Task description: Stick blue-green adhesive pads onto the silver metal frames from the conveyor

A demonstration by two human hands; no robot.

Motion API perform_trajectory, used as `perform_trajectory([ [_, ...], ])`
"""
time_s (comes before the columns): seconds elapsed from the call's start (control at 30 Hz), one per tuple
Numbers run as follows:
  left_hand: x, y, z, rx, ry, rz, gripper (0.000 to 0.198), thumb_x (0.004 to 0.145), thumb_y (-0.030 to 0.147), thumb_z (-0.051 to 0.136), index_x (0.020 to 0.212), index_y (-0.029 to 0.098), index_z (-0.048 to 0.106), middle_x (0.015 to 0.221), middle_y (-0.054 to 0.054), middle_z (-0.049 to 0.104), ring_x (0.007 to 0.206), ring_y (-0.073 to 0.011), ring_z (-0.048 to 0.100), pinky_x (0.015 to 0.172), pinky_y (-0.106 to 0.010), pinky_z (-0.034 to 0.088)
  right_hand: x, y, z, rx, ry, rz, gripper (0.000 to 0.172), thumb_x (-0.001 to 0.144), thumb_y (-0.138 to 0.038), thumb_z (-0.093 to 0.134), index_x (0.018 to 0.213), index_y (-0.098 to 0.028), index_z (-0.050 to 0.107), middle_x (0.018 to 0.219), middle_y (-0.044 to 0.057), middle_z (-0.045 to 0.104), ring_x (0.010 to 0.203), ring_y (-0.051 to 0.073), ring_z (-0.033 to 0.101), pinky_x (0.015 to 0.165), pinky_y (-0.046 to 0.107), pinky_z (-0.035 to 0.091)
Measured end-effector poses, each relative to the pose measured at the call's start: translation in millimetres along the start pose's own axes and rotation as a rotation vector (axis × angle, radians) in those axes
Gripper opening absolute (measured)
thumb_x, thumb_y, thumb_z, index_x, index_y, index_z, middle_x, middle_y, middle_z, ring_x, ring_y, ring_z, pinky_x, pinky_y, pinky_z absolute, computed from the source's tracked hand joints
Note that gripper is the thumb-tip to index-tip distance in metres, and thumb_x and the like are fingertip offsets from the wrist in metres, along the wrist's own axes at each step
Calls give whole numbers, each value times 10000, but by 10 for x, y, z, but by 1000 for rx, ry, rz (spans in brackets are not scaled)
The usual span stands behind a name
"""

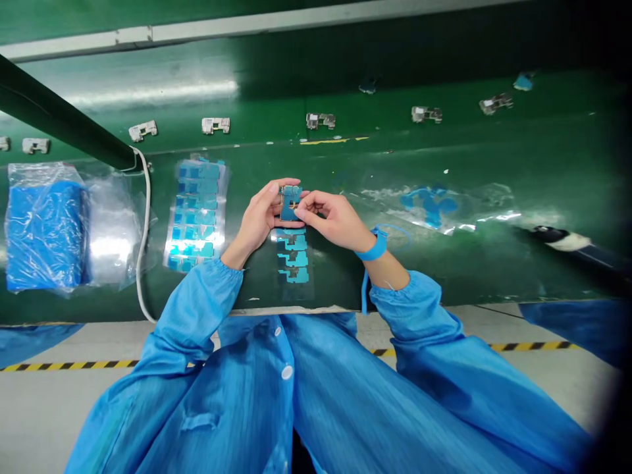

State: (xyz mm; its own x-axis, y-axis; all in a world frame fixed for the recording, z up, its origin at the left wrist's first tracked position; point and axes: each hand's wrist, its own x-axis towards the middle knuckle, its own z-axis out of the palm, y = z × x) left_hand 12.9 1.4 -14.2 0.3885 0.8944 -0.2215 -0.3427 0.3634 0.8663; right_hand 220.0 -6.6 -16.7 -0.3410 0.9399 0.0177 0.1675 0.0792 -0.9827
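Note:
My left hand [261,220] cradles a small circuit board with blue film on it [290,203], fingers curled around its left side. My right hand [330,220] reaches in from the right, pinching the board's near edge between thumb and forefinger. Just below the hands, several blue film pieces [293,258] lie in a column on the green belt. A blue wrist strap [372,245] circles my right wrist. To the left lies a clear sheet carrying rows of blue film pieces [195,214].
A green conveyor belt [316,158] runs across, with several metal brackets [320,120] in a row along it. At left are a bagged blue stack [44,230], clear plastic [111,230], a white cable [144,243] and a black bar [49,108].

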Motion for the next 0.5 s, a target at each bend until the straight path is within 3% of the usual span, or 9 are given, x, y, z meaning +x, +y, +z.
perform_trajectory([
  [0.23, -1, -3, 1, 47, -9, 13, 485, 1077, 620, 575, 1367, 247, 685, 1287, -72, 850, 972, -208, 859, 825, -361, 741, 1, 26, 16, -14, 25, -7, 290, 932, -479, 839, 872, -227, 708, 822, 9, 720, 708, 160, 586, 698, 341, 501],
  [0.5, 14, -22, -28, 146, -15, -1, 538, 1095, 648, 494, 1440, 263, 641, 1326, -74, 826, 1064, -240, 855, 892, -418, 738, 0, 44, 25, 10, 43, -7, 354, 910, -547, 880, 873, -231, 724, 835, 10, 730, 719, 162, 597, 694, 338, 524],
])
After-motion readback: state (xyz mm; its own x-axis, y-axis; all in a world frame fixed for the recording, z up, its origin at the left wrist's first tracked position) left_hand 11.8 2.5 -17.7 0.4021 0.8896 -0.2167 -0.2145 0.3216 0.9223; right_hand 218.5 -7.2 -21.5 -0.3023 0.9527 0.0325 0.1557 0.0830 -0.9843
